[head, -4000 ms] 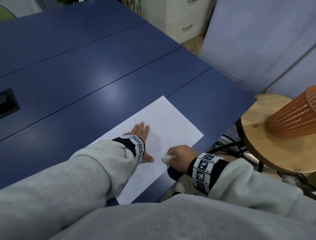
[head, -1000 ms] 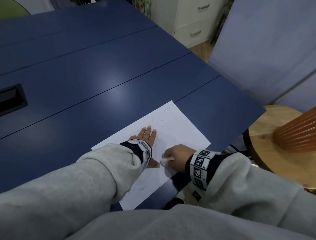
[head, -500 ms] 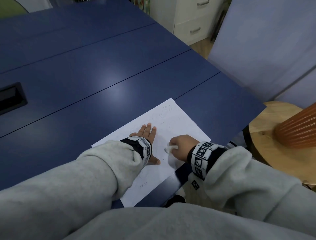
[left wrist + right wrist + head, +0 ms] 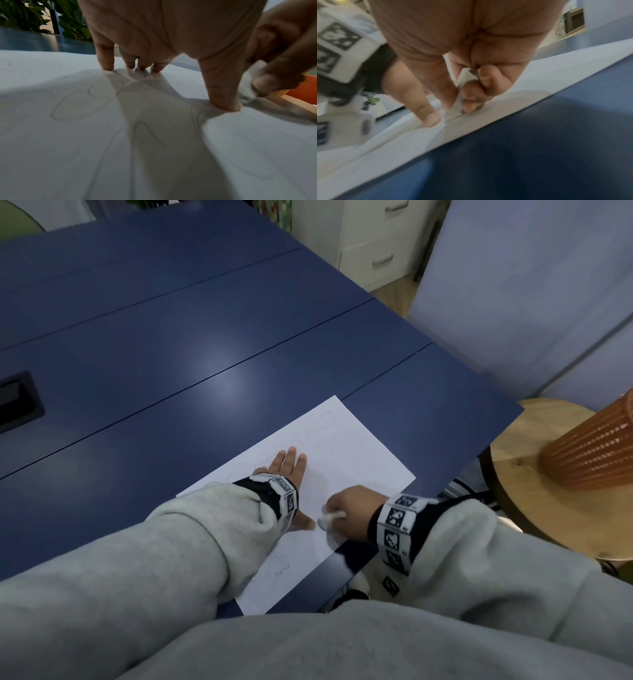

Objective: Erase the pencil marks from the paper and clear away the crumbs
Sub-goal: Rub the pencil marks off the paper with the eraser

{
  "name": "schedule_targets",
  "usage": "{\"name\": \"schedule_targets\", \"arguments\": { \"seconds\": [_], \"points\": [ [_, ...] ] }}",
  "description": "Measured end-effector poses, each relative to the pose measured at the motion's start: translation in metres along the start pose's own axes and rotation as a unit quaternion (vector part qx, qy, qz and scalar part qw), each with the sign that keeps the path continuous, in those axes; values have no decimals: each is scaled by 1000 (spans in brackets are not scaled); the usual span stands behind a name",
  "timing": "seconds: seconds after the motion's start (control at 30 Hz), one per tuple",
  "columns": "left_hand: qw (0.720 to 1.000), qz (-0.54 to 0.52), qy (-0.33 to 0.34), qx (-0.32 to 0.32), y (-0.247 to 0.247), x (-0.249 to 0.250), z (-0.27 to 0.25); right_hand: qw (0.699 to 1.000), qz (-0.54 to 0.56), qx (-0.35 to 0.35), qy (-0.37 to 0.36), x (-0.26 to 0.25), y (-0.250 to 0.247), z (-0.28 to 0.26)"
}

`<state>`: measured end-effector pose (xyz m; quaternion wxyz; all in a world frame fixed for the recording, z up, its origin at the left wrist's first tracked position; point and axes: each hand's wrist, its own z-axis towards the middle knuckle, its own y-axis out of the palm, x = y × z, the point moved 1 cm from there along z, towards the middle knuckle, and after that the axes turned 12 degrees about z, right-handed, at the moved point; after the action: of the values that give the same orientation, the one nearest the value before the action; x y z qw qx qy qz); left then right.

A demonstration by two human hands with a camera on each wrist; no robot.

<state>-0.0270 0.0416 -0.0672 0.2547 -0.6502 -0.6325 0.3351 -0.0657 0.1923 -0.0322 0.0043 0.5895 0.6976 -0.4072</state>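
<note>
A white sheet of paper lies at the near right corner of the blue table, with faint pencil loops and small writing on it. My left hand lies flat on the sheet, fingers straight, thumb spread and pressing down. My right hand pinches a white eraser and holds its tip on the paper just right of the left thumb. In the right wrist view the eraser shows grey smudges, gripped between thumb and curled fingers.
The table's near edge runs just under my right wrist. A round wooden stool stands to the right with an orange mesh basket lying on it. A black recessed slot is at the table's left. White drawers stand behind.
The right hand has been rubbing the eraser back and forth over the paper beside the left thumb. The left hand stays flat on the sheet.
</note>
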Motion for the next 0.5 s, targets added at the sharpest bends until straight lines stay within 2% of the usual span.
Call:
{"name": "schedule_targets", "arguments": {
  "seconds": [0.17,0.37,0.5],
  "points": [
    [1000,4,-4,-4,-1,0,0,993,13,118,27,13,-28,21],
    [1000,10,-2,-12,-1,0,-1,999,-34,11,-9,-1,-6,16],
    [1000,10,-3,-11,-1,0,0,996,-21,85,11,-2,-27,22]
  ]
}}
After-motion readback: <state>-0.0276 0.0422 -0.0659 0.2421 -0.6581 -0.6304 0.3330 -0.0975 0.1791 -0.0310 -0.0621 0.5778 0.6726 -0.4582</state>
